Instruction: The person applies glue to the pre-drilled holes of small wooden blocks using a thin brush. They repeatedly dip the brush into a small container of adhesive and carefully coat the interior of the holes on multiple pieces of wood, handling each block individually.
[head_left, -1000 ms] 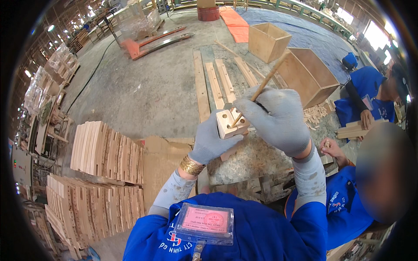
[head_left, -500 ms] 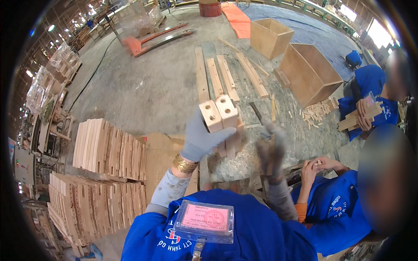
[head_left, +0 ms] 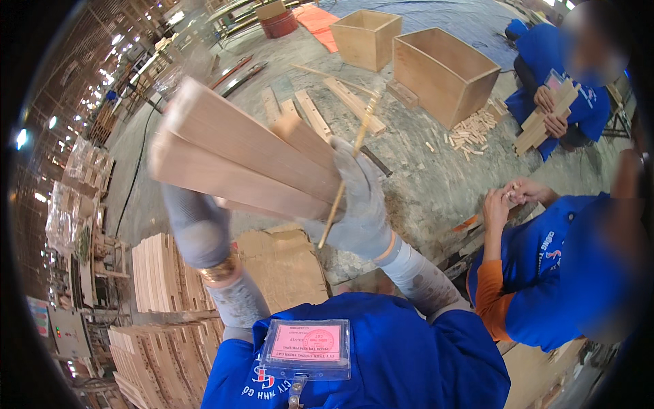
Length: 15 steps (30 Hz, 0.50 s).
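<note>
Grey glove fabric covers the right hand [head_left: 362, 208], fingers holding the wooden bars [head_left: 252, 151] and a thin stick [head_left: 362, 129] near centre; the bars' long axis runs upper left, where the left hand [head_left: 199, 230] blurs beneath, its grip impossible to tell.

Past the right hand [head_left: 364, 198], room ends at dowels [head_left: 470, 133].

Brightly lit — lamps [head_left: 22, 139] glare upper left, the left hand [head_left: 199, 230] blurs, dark edges bend.
</note>
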{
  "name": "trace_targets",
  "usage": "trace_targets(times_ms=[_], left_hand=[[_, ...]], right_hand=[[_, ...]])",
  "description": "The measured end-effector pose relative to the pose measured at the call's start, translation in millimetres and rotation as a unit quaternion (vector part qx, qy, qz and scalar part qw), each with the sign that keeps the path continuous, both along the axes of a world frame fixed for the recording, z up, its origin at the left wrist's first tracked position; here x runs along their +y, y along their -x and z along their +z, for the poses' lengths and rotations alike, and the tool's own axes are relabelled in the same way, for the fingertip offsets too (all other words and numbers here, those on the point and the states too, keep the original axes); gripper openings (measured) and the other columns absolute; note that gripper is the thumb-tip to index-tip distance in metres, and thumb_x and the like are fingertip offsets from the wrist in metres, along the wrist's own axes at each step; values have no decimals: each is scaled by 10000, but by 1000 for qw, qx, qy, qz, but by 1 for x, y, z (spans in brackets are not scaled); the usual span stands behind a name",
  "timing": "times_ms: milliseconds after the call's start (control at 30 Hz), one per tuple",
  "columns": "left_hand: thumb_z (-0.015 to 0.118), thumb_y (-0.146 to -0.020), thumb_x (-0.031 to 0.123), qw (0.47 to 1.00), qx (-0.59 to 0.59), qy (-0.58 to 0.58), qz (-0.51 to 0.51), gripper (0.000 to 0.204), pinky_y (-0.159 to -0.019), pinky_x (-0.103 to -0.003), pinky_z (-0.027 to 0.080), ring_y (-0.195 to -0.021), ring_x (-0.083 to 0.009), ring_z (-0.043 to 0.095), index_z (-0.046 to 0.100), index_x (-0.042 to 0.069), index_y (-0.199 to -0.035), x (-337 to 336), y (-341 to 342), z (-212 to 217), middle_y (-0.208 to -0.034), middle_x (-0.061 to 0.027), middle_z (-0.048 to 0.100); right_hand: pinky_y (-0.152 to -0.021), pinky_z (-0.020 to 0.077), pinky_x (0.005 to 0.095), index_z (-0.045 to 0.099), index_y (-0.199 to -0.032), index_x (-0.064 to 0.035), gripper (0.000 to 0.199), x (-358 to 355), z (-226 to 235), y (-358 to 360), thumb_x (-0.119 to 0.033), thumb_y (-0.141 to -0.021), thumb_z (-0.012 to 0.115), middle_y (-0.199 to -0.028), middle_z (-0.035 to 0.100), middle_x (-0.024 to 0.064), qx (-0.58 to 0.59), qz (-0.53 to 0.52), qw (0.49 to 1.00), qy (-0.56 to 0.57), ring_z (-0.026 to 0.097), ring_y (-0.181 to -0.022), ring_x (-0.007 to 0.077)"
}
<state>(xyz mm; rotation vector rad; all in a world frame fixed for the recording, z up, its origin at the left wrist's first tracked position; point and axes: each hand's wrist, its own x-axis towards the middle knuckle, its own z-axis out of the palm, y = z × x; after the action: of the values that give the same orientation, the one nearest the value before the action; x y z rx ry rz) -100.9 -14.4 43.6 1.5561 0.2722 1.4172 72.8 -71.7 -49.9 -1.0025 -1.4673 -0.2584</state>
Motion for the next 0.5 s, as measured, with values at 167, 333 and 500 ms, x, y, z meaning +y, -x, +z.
trace_targets(times_ms=[167,333,500], left_hand=[[493,-845,378,941,-20,323,103,664,-941,-379,423,-1153,-269,460,262,5,-1343,30,60,-107,-1291,-187,397],[544,-743,362,944,-51,326,12,723,-898,-409,455,-1085,-305,506,296,0,-1317,-13,33,-140,-1217,-209,460],[578,-690,388,932,-124,341,-23,782,-863,-435,478,-1022,-339,541,307,-11,-1304,-15,18,-133,-1151,-224,506]], right_hand=[[-982,351,414,319,-1306,36,891,4,47,38,-297,-621,780,-1290,396,273,113,117,983,89,431,-1161,411],[-970,369,398,358,-1298,25,641,38,7,61,-221,-785,653,-1297,409,232,160,132,976,67,436,-1184,347],[-859,427,319,565,-1072,-2,256,35,-64,1,-177,-896,505,-1053,576,125,270,165,938,139,526,-1000,199]])
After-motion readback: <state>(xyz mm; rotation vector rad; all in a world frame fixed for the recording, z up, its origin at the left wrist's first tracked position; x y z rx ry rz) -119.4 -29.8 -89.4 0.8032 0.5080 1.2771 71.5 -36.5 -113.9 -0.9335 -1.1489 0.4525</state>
